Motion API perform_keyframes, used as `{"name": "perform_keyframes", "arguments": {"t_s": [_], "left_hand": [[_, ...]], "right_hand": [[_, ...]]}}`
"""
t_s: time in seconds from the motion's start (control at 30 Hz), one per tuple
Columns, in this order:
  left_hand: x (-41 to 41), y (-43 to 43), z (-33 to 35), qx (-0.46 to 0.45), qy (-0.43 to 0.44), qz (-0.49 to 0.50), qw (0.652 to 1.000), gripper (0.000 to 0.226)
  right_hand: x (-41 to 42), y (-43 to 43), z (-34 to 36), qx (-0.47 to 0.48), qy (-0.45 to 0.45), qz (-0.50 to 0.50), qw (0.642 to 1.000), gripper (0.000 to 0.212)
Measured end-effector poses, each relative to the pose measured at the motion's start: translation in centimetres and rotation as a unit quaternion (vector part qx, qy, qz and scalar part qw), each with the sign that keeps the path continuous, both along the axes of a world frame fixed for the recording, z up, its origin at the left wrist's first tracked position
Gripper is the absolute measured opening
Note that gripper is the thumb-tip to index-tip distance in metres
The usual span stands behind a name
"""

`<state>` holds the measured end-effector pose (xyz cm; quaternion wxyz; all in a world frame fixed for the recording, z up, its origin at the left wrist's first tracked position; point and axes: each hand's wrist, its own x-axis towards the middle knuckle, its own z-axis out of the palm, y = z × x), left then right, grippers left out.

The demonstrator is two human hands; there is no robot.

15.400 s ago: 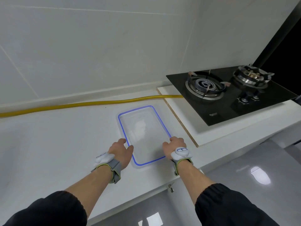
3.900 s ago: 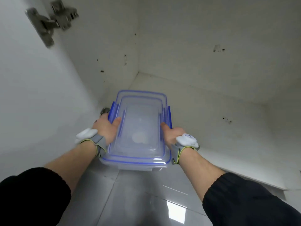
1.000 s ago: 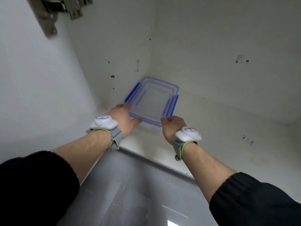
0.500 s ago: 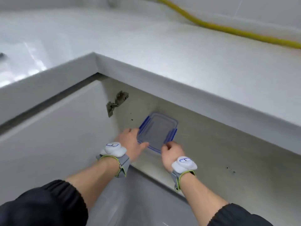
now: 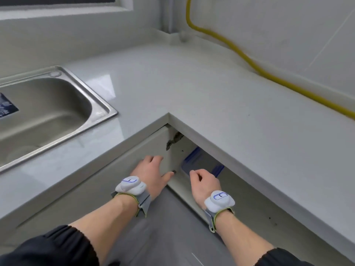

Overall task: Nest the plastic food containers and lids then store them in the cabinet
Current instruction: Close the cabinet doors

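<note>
The stack of clear plastic food containers with blue lid clips (image 5: 201,162) sits on the floor of the open lower cabinet (image 5: 184,191), tucked under the counter edge and partly hidden by it. My left hand (image 5: 151,173) lies flat with fingers spread against the inside of the open cabinet door (image 5: 107,181), left of the stack and apart from it. My right hand (image 5: 203,182) hovers at the near edge of the stack with fingers curled in and nothing visible in them.
A white L-shaped counter (image 5: 211,96) overhangs the cabinet. A steel sink (image 5: 44,112) is set in at the left. A yellow hose (image 5: 249,62) runs along the wall at the right. A door hinge (image 5: 172,141) sits above my left hand. Grey floor lies below.
The view has risen from inside the cabinet to above the counter. Both hands have come off the container stack; my left hand has shifted left onto the door.
</note>
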<state>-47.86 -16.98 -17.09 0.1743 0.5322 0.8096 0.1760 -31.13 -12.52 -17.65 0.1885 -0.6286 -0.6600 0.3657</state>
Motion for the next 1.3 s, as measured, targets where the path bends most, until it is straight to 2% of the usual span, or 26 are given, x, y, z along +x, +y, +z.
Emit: {"name": "perform_keyframes", "arguments": {"t_s": [0.3,0.47,0.63,0.7,0.77,0.87,0.97,1.17,1.3], "left_hand": [[-4.6,-9.8,3.6,-0.022,-0.013,0.101,0.995,0.061],[-7.7,-15.9,4.3,-0.038,0.028,0.159,0.986,0.058],[-8.0,-19.6,4.5,-0.064,0.093,0.118,0.987,0.058],[-8.1,-20.7,4.2,-0.069,0.142,0.108,0.981,0.062],[-8.6,-22.0,3.3,-0.07,0.151,0.12,0.979,0.069],[-9.3,-22.9,2.0,-0.1,0.102,0.154,0.978,0.082],[-10.4,-23.4,0.9,-0.108,0.094,0.153,0.978,0.08],[-10.6,-23.3,0.9,-0.108,0.084,0.163,0.977,0.076],[-10.4,-23.5,1.0,-0.11,0.096,0.156,0.977,0.079]], "right_hand": [[-6.7,-5.5,4.5,-0.015,-0.018,0.155,0.988,0.034],[-11.5,-9.5,5.5,-0.032,-0.052,0.276,0.959,0.026],[-14.8,-12.0,4.5,0.032,-0.07,0.35,0.934,0.027],[-16.0,-13.2,3.8,0.048,-0.087,0.378,0.921,0.033],[-17.3,-14.4,3.3,0.062,-0.095,0.401,0.909,0.04],[-18.9,-15.7,2.7,0.068,-0.116,0.408,0.903,0.052],[-20.7,-17.0,2.4,0.043,-0.136,0.382,0.913,0.06],[-22.2,-17.7,2.1,0.051,-0.163,0.363,0.916,0.059],[-21.7,-17.6,2.4,0.008,-0.126,0.356,0.926,0.051]]}}
